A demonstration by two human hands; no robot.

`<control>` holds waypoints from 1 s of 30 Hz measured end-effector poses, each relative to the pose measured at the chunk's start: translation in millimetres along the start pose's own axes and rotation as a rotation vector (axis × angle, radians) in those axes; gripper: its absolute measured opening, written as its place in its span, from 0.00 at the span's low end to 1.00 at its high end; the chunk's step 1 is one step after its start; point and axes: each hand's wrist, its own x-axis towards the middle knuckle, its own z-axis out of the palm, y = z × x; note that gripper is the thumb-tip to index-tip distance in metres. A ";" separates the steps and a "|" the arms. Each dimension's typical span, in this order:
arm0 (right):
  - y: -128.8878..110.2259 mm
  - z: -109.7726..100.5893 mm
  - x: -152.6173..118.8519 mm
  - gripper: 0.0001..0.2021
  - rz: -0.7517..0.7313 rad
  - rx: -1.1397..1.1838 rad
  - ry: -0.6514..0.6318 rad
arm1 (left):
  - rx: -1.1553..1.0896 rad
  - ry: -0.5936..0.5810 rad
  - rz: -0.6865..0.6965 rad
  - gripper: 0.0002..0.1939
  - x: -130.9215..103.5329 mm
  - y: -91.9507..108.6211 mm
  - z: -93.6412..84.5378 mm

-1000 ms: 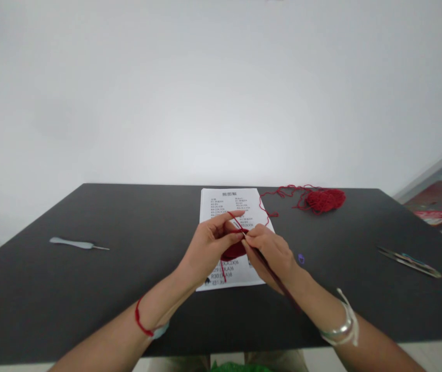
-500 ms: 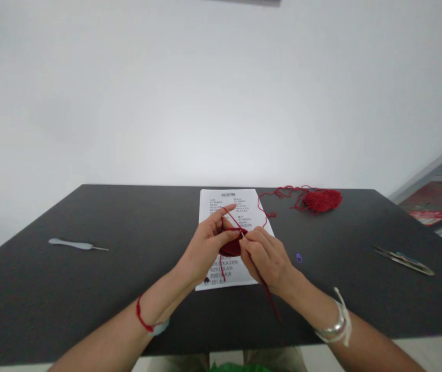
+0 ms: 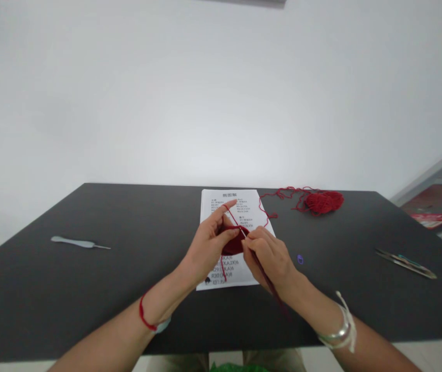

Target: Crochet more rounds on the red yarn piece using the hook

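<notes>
Between both hands is a dark red crochet piece, held above a printed sheet. My left hand pinches its edge with the thumb, and the index finger is stretched out with red yarn looped over it. In my right hand is a thin crochet hook, its metal tip at the edge of the piece. The hook's dark handle runs back beneath the palm. A loose red yarn tail hangs from the piece over the paper.
A ball of red yarn lies at the back right, its strand trailing toward the sheet. A purple stitch marker and small scissors are on the right of the dark table. A white-handled hook lies on the left.
The hook tip has shifted slightly at the edge of the piece, and the right hand has turned a little. Both hands keep their hold; the view has moved slightly.
</notes>
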 end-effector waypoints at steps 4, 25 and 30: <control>4.1 -8.7 0.7 0.09 0.055 0.187 0.009 | 0.095 -0.014 0.054 0.31 2.4 0.2 -5.7; 11.7 -3.9 8.3 0.09 1.107 1.410 0.145 | -0.017 -0.103 -0.086 0.29 2.3 1.9 -6.7; 5.4 10.8 -9.4 0.05 0.493 0.430 0.112 | -0.140 -0.059 -0.140 0.31 1.1 -4.2 -1.2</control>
